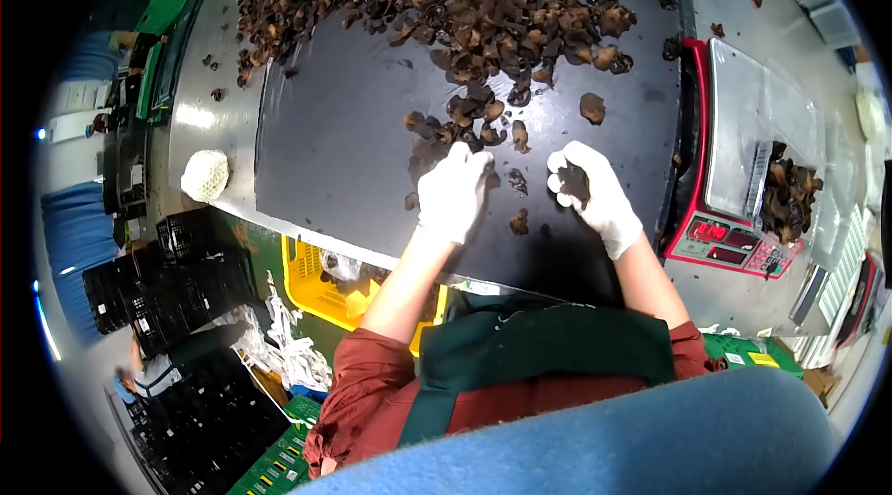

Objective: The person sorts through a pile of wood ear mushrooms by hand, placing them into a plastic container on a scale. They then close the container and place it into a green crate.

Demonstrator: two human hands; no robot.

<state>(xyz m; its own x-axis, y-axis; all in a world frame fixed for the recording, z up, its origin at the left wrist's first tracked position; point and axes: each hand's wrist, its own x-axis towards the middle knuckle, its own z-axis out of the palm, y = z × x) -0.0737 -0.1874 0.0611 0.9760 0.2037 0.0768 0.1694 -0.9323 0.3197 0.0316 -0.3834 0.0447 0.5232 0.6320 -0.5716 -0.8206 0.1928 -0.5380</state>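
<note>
Both of my hands wear white gloves above a black work surface (353, 151). My right hand (599, 198) is closed, with a dark brown wood ear mushroom (574, 183) between thumb and fingers. To its left, my left hand (453, 192) has its fingers curled in beside a small cluster of wood ear mushrooms (474, 112); what they hold, if anything, is hidden. A few loose pieces lie between the hands, among them a small brown mushroom (518, 222). Farther back spreads a big heap of the same mushrooms (446, 3).
At the right stands a red scale (711, 240) with a lit display, a clear plastic tray of mushrooms (790, 193) beside it. A white netted ball (205, 175) sits near the table's left edge. Below are a yellow crate (302, 277) and black crates (177, 300). Another person (153, 374) is at lower left.
</note>
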